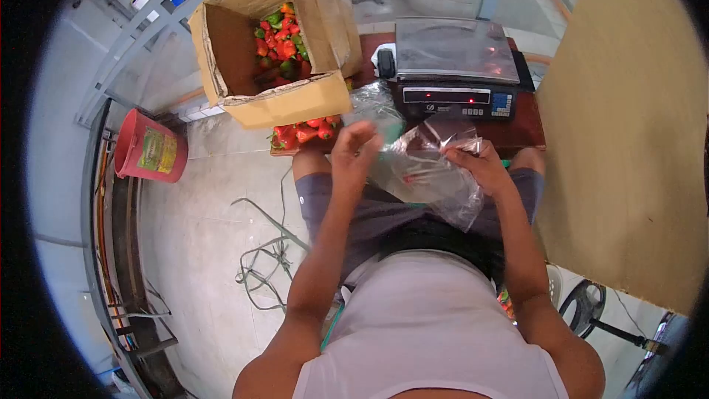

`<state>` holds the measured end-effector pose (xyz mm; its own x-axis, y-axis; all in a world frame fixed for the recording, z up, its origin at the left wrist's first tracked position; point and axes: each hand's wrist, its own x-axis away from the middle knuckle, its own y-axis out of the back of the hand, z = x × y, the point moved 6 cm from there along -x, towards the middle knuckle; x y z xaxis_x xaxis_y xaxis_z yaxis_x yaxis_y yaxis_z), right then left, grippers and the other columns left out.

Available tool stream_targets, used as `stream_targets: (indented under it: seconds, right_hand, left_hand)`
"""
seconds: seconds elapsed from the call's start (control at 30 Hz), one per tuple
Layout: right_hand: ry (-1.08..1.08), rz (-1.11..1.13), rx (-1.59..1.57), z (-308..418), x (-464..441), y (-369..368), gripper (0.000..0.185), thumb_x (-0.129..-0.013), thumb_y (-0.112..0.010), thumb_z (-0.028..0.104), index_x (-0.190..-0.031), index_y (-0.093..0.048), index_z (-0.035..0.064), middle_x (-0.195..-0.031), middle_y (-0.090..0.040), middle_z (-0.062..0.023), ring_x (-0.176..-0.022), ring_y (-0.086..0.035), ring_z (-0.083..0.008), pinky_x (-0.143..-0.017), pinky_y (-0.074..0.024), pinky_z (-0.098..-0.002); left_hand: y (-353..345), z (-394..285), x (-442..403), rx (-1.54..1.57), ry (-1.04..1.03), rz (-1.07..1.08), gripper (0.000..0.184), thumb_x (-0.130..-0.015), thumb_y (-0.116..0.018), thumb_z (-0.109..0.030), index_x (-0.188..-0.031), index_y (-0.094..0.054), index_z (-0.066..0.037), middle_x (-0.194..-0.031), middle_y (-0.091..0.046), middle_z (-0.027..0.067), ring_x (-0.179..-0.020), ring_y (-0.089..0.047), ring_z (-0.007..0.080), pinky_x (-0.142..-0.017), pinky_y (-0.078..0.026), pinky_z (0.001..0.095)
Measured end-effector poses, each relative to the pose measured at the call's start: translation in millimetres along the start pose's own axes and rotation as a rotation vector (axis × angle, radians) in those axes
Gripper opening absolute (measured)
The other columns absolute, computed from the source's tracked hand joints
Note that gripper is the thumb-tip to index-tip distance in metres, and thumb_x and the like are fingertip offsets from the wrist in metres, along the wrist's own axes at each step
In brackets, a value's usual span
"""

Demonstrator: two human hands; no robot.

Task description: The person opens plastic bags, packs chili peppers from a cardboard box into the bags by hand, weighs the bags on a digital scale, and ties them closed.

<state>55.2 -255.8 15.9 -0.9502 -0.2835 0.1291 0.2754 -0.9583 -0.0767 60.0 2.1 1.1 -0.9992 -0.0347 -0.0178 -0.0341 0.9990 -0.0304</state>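
Hanging above the lap, the clear plastic bag (436, 186) could be torn or let slip if the thin film is pulled unevenly between the hands. Its rim is pinched by the right hand (480, 165), while the fingers of the left hand (356, 149) are curled close to the film; whether any of it is gripped there cannot be told through the blur. Beside that hand, loose red peppers (323, 130) are set near the front edge of the table (526, 127) and could be knocked down by a stray wrist. Under the flap of the cardboard box (240, 52), they could also be nudged if it is jostled. A false reading could be given by the digital scale (456, 52) if its plate is brushed by trailing film. Farther out, feet could be caught by the tangled green strap (256, 272) on the floor (203, 214).
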Motion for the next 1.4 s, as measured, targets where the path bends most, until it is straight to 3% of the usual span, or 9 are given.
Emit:
stream_targets:
  seconds: [0.07, 0.17, 0.2, 0.3, 0.5, 0.83, 1.07, 1.3, 1.4]
  right_hand:
    - [0.014, 0.119, 0.113, 5, -4, -9, 0.019, -0.089, -0.076, 0.021, -0.099, -0.077, 0.0046, -0.092, -0.074, -0.0018, -0.084, -0.064, -0.0087, -0.08, -0.0506, -0.028]
    - [-0.059, 0.178, 0.243, 4, -5, 1, 0.018, -0.088, -0.076, 0.019, -0.099, -0.077, 0.0041, -0.092, -0.074, -0.0024, -0.084, -0.064, -0.0088, -0.08, -0.0501, -0.0276]
    - [-0.077, 0.198, 0.179, 7, -2, 2, 0.02, -0.088, -0.076, 0.019, -0.101, -0.077, 0.0031, -0.092, -0.074, -0.0024, -0.084, -0.063, -0.0083, -0.08, -0.0499, -0.0276]
    - [-0.139, 0.2, 0.194, 13, 5, 14, 0.021, -0.088, -0.076, 0.018, -0.102, -0.077, 0.0018, -0.093, -0.075, -0.0026, -0.084, -0.064, -0.008, -0.078, -0.0505, -0.0271]
    - [-0.131, 0.191, 0.176, 9, 3, 15, 0.021, -0.088, -0.077, 0.017, -0.103, -0.076, 0.0024, -0.094, -0.074, -0.0027, -0.082, -0.063, -0.0073, -0.073, -0.0497, -0.0236]
    - [-0.084, 0.043, 0.14, 0, 4, 26, 0.02, -0.091, -0.073, 0.02, -0.102, -0.075, 0.0031, -0.092, -0.073, -0.0006, -0.083, -0.063, -0.0077, -0.076, -0.0501, -0.0253]
    - [-0.028, -0.424, 0.001, 0, -4, 84, 0.017, -0.096, -0.068, 0.021, -0.1, -0.072, 0.0046, -0.08, -0.066, 0.0006, -0.054, -0.05, -0.0052, -0.045, -0.0371, -0.0223]
    - [0.007, -0.39, -0.346, -20, -96, 3, 0.019, -0.095, -0.069, 0.018, -0.106, -0.069, 0.0028, -0.089, -0.069, -0.0034, -0.069, -0.063, -0.0093, -0.059, -0.05, -0.0231]
    - [0.205, -0.406, -0.255, 7, -107, -28, 0.015, -0.095, -0.068, 0.015, -0.104, -0.07, 0.0038, -0.091, -0.07, -0.0046, -0.076, -0.064, -0.0099, -0.064, -0.0515, -0.0237]
  left_hand:
    - [-17, -40, -9, -0.128, -0.218, 0.055, 0.043, -0.09, -0.072, -0.01, -0.131, -0.059, -0.005, -0.117, -0.068, 0.0036, -0.106, -0.065, 0.0174, -0.088, -0.054, 0.0311]
    - [-49, -27, -19, -0.191, 0.064, 0.703, 0.022, -0.089, -0.073, -0.009, -0.11, -0.07, -0.002, -0.097, -0.073, 0.0013, -0.091, -0.066, 0.0128, -0.079, -0.053, 0.0271]
    - [-43, -30, -18, -0.277, 0.094, 0.644, 0.01, -0.091, -0.072, -0.011, -0.093, -0.074, -0.002, -0.086, -0.073, 0.0022, -0.083, -0.065, 0.0087, -0.074, -0.051, 0.0231]
    - [-40, -20, -11, -0.202, 0.265, 0.549, 0.015, -0.093, -0.071, -0.016, -0.087, -0.075, -0.002, -0.08, -0.073, 0.0025, -0.074, -0.063, 0.0068, -0.069, -0.05, 0.0206]
    - [-47, -19, 15, 0.079, 0.235, 0.522, 0.015, -0.094, -0.07, -0.014, -0.089, -0.074, -0.001, -0.074, -0.07, 0.0, -0.062, -0.058, 0.0049, -0.057, -0.047, 0.0223]
    - [-23, -19, 27, -0.073, 0.323, 0.392, 0.007, -0.092, -0.07, -0.007, -0.093, -0.073, 0.0, -0.079, -0.07, 0.0021, -0.063, -0.06, 0.0074, -0.056, -0.047, 0.0238]
    - [99, -9, 20, 0.375, 0.156, -0.057, 0.013, -0.086, -0.071, -0.001, -0.099, -0.071, -0.001, -0.083, -0.071, 0.0065, -0.066, -0.067, 0.0124, -0.057, -0.055, 0.0236]
    - [215, -31, 54, 0.707, -0.053, -0.179, 0.009, -0.086, -0.067, 0.005, -0.094, -0.067, 0.001, -0.088, -0.072, 0.0121, -0.074, -0.07, 0.0169, -0.06, -0.057, 0.0267]
    - [193, -65, 70, 0.35, -0.068, -0.292, 0.013, -0.083, -0.068, 0.007, -0.093, -0.066, -0.001, -0.086, -0.071, 0.0119, -0.073, -0.07, 0.0183, -0.065, -0.058, 0.0285]
